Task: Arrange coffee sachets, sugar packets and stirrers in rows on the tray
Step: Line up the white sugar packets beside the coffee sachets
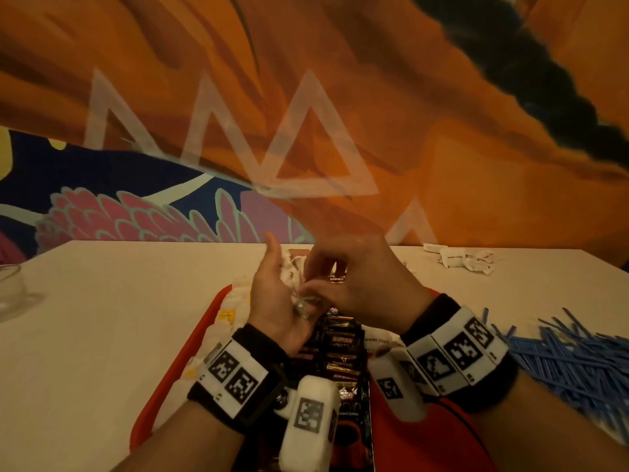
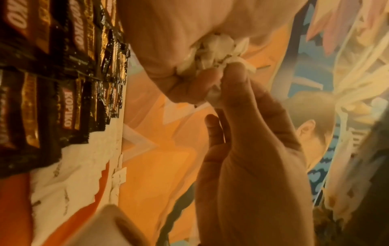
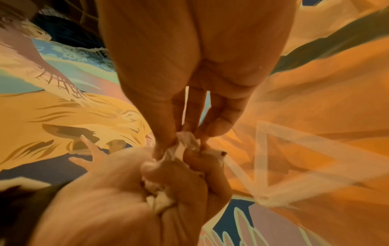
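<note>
Left hand [image 1: 272,301] is up above the tray [image 1: 211,318], palm cupped and fingers curled round a bunch of white sugar packets [image 1: 292,277]. Right hand [image 1: 357,281] sits tight against it, fingertips [image 3: 164,149] pinching one packet out of the bunch. Below both wrists, dark coffee sachets [image 1: 342,349] lie in overlapping rows. Blue stirrers [image 1: 571,359] are heaped beyond the right wrist, with loose packets [image 1: 459,258] farther out.

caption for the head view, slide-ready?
Left hand and right hand pinch white packets above a red tray of coffee sachets.
</note>
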The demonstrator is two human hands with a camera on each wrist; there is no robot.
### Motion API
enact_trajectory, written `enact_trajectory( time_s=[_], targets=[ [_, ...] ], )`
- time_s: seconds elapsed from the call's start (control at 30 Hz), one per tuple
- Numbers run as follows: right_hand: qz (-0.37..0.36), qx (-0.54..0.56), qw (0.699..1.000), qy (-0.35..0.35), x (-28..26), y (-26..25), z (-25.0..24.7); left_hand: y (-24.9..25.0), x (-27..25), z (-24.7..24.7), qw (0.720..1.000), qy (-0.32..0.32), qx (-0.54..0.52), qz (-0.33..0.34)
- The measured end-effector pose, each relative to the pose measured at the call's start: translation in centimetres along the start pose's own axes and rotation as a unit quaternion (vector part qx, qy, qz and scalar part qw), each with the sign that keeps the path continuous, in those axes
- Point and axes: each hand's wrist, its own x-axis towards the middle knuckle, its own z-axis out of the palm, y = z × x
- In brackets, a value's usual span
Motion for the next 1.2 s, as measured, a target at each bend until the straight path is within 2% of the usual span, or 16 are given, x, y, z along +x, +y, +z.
enact_trajectory(
  time_s=[0.07,0.13,0.2,0.23,0.33,0.43,0.5,0.57,0.63,0.77,0.83,0.93,1.0,1.07,1.13,1.2],
  targets=[
    [0.021,0.031,0.999,-0.014,-0.2,-0.2,-0.6,-0.1,-0.1,0.0,0.996,0.017,0.086,0.004],
    [0.045,0.052,0.997,0.019,-0.5,-0.3,-1.5,-0.2,-0.3,0.0,0.987,0.019,0.157,0.012],
    [0.075,0.061,0.994,0.043,-0.5,-0.1,-2.0,-0.3,-0.7,0.3,0.978,-0.020,0.206,0.016],
    [0.090,0.069,0.993,0.033,-0.5,0.0,-2.2,-0.3,-0.8,0.3,0.974,-0.047,0.222,0.015],
    [0.120,0.133,0.982,-0.051,-0.5,0.3,-2.4,0.0,-1.0,0.3,0.962,-0.136,0.238,0.001],
    [0.140,0.249,0.953,-0.103,-0.6,0.3,-2.5,0.4,-1.0,0.1,0.944,-0.201,0.260,0.000],
    [0.151,0.311,0.933,-0.100,-0.7,0.4,-2.1,0.4,-1.0,0.1,0.938,-0.217,0.272,-0.015],
    [0.152,0.340,0.925,-0.073,-0.7,0.5,-1.7,0.3,-1.2,0.3,0.930,-0.233,0.283,-0.033],
    [0.159,0.361,0.918,-0.023,-0.6,0.5,-1.5,0.3,-1.5,0.5,0.927,-0.226,0.296,-0.046],
    [0.186,0.412,0.886,0.107,0.0,0.4,-1.8,0.1,-1.4,0.4,0.948,-0.191,0.243,-0.072],
    [0.189,0.396,0.887,0.143,0.2,0.4,-2.2,0.1,-1.3,0.5,0.957,-0.174,0.221,-0.066],
    [0.179,0.340,0.913,0.137,0.1,0.6,-2.8,0.2,-1.0,0.5,0.967,-0.120,0.224,-0.021],
    [0.170,0.295,0.933,0.118,-0.2,0.7,-3.2,0.5,-0.7,0.4,0.976,-0.100,0.193,0.003],
    [0.179,0.275,0.940,0.094,-0.4,0.9,-3.3,0.8,-0.6,0.3,0.984,-0.078,0.159,0.016],
    [0.194,0.261,0.943,0.068,-0.5,0.9,-3.2,1.2,-0.5,0.2,0.980,-0.069,0.182,0.041],
    [0.202,0.245,0.947,0.058,-0.5,1.1,-3.0,1.1,-0.8,0.2,0.958,-0.086,0.263,0.072]
  ],
)
